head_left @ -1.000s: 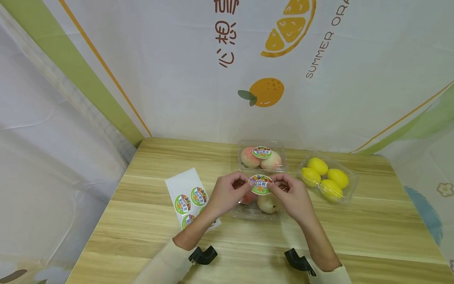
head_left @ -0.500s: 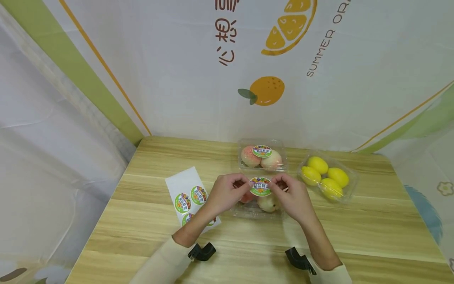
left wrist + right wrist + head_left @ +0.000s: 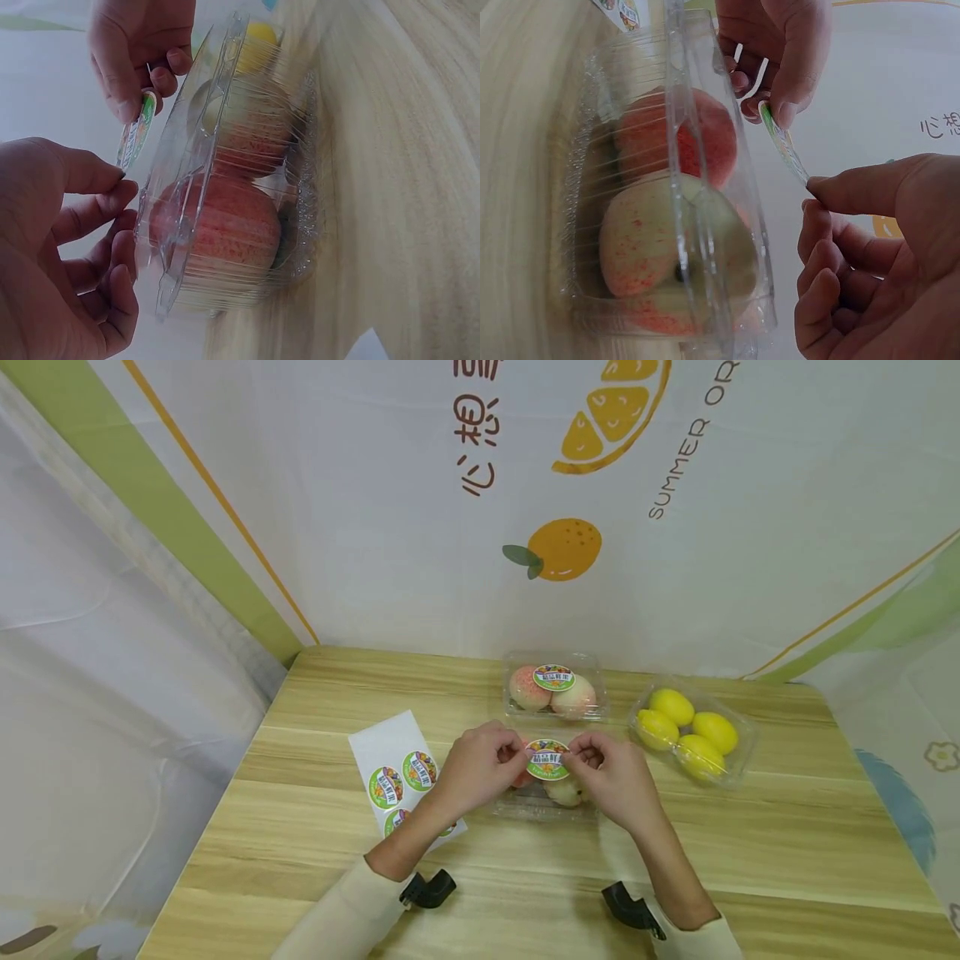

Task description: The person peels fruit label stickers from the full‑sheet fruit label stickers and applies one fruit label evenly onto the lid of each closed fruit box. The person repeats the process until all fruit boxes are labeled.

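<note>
Pinching the round label (image 3: 547, 762) by its opposite edges, you hold it above the lid of the near box (image 3: 517, 814), your left hand (image 3: 480, 764) clamped at the label's nine o'clock, your right hand (image 3: 617, 777) at its three. In both hands, thumb and finger meet on the label's rim, the other fingers curled loosely beneath. Taking the near box as the clock's centre and the table's far edge as twelve, the far box (image 3: 517, 662) sits at twelve with a label stuck on its lid, the lemon box (image 3: 738, 777) stands between two and three, its lid showing no label, and the sticker sheet (image 3: 378, 739) lies near nine, partly hidden under your left forearm. The wrist views show the label tilted and apart from the clear plastic, with the pale fruit (image 3: 641, 232) visible under the lid. The step in hand looks like lining the label up before sticking it down. Your next move likely calls for lowering both edges evenly, touching the middle down first, then smoothing outward toward three and nine. Tacky edges could cling to your fingertips or crease the label, so release one side at a time.
</note>
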A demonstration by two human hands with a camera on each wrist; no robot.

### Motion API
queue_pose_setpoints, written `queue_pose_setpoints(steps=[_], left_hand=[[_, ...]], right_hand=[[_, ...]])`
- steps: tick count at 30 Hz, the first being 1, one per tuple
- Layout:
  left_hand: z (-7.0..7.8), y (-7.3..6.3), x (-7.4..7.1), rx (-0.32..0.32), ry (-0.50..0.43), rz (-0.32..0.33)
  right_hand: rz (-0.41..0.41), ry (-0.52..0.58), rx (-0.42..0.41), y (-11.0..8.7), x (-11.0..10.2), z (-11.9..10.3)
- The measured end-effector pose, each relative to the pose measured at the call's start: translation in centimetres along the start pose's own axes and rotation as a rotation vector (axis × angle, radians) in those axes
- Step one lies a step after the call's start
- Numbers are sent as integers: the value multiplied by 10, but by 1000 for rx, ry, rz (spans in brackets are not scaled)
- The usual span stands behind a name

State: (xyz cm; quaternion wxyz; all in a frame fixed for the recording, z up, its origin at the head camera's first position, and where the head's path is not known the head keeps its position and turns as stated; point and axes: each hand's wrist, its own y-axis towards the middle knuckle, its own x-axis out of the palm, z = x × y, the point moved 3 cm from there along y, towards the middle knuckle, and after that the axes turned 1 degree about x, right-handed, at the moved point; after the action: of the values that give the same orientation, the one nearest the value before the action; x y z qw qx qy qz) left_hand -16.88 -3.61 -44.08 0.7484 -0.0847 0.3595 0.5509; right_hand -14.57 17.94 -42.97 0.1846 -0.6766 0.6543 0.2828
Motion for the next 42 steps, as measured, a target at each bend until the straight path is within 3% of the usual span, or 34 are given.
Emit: queue_pose_setpoints(steps=[12,30,42], left_hand=[[0,0,2,25,134,-16],[-2,0,4,37,182,-16],[4,0,2,97,241,10]], right_hand=[[-9,-37,-3,2,6,6],[-15,-52,20,1,7,6],[-19,-107,39,2,9,4]])
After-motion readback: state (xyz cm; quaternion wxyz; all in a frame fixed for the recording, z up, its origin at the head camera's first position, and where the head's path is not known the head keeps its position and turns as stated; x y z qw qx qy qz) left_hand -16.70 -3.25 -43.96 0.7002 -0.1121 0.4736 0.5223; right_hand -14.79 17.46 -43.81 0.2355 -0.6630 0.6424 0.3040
